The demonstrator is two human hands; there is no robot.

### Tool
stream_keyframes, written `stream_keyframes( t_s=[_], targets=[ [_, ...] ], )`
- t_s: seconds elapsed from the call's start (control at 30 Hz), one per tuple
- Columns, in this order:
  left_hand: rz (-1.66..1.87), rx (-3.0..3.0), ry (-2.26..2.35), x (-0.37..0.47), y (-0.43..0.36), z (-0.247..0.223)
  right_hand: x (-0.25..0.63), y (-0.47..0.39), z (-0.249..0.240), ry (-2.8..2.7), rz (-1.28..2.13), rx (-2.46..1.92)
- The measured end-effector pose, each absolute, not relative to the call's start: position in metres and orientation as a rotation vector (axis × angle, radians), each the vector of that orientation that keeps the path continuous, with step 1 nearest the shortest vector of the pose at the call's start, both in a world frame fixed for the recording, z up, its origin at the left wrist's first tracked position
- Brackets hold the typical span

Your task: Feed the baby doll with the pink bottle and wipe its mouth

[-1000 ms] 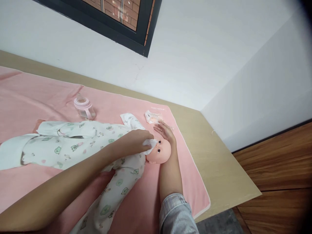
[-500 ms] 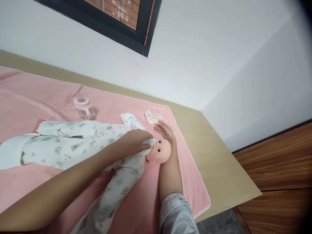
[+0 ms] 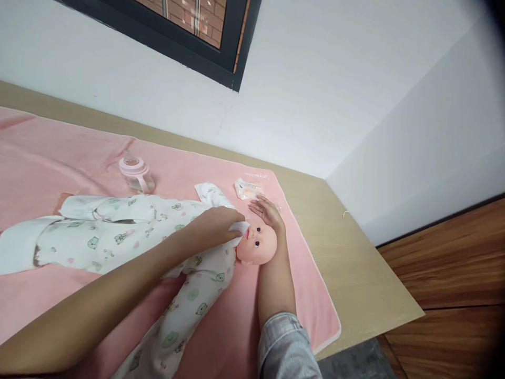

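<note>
A baby doll [image 3: 258, 248] lies on its back in a white printed outfit [image 3: 158, 223], its bald head toward the right. My left hand [image 3: 216, 227] is closed on a white wipe [image 3: 239, 228], held at the doll's chin and beside its red mouth; the fingertips are partly hidden. My right hand [image 3: 267, 211] rests just past the top of the doll's head, fingers stretched out and holding nothing. Its forearm passes along the crown of the head. Close by the right fingertips lies a small clear plastic packet [image 3: 248, 188].
A pink blanket [image 3: 307, 295] covers much of the wooden table [image 3: 355, 273]. On it, beyond the doll's legs, stands a pink-capped baby bottle [image 3: 137, 175]. A white wall [image 3: 284, 116] with a dark window frame [image 3: 189, 58] borders the far side; wooden panelling [image 3: 453, 252] is at right.
My left hand has drawn the wipe slightly left, from over the doll's mouth down toward the chin, so the red lips now show. My right hand has stayed in place.
</note>
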State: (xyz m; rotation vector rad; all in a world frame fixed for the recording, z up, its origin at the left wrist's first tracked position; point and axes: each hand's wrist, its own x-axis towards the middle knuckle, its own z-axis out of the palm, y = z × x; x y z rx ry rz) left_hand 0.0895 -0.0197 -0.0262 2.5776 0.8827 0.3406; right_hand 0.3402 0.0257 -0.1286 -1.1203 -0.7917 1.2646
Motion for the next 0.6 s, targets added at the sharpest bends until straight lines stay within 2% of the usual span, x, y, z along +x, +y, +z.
stream_keyframes(
  t_s=[0.6],
  targets=[
    [0.435,2.553,0.929,0.094,-0.018,-0.03,0.35,0.041,-0.143,-0.759,1.331,-1.091]
  ],
)
